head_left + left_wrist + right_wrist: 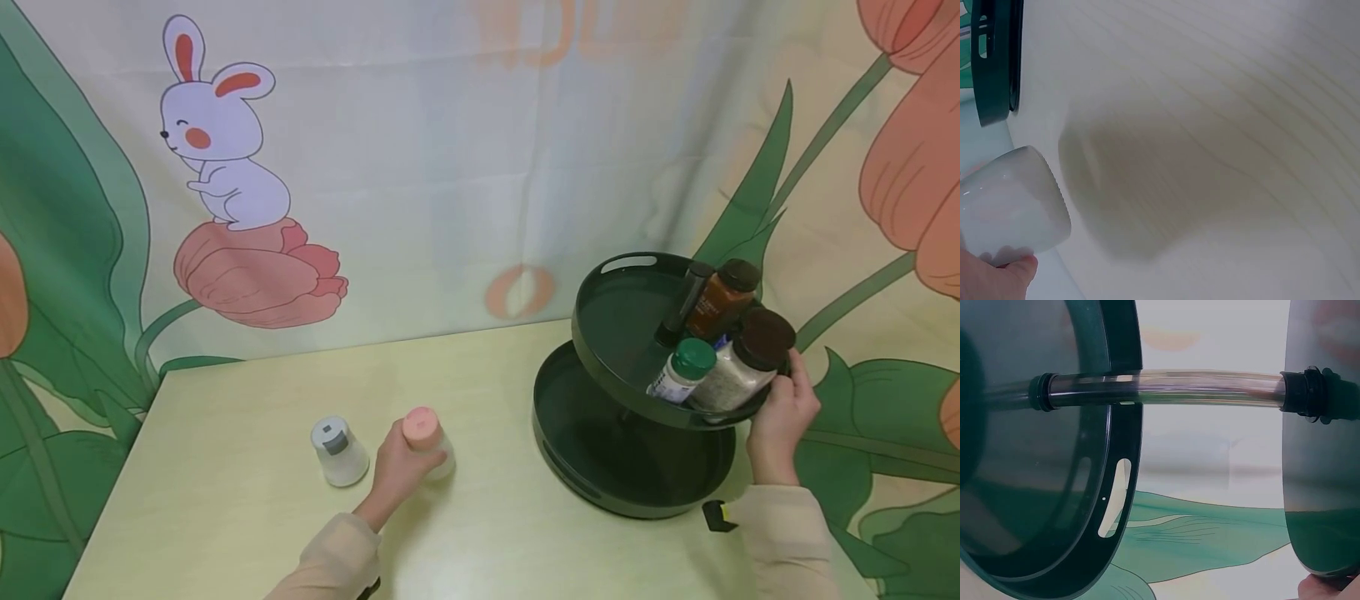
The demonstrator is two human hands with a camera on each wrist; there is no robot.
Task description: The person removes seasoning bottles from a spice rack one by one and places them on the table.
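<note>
My left hand [401,462] grips a pale jar with a pink lid [422,427]. In the left wrist view the white jar's body [1016,206] shows at the left, over a soft shadow on the table. Just left of that hand stands a similar pale jar with a grey-white lid [339,454]. On the right, my right hand [783,417] holds the rim of the upper tier [611,354] of a dark green two-tier tray stand. Its lower tier [558,450] is bare in the part that shows. In the right wrist view a clear post [1210,387] joins the tiers.
The upper tier carries a green-capped bottle [678,373], a large brown-capped jar [738,367], an amber bottle [720,304] and a slim dark bottle [684,304], all crowded to its right side. A printed cloth [420,192] hangs behind the pale table [247,517].
</note>
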